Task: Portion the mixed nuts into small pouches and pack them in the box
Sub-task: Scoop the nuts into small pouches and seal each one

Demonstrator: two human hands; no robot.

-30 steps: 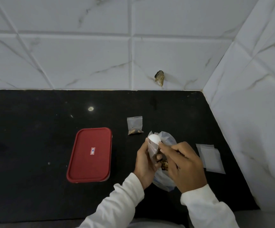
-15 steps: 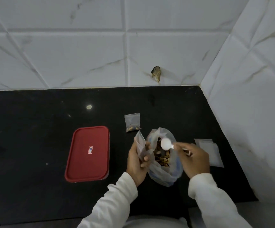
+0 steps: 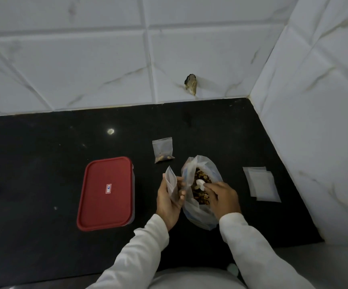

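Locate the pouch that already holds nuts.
Head view, centre of the counter: the filled pouch lies flat behind the nut bag, right of the red-lidded box.

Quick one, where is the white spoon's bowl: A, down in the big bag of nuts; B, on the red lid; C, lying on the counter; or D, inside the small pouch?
A: the right hand holds the spoon with its bowl among the nuts in the open bag, while the left hand holds the pouch alongside.
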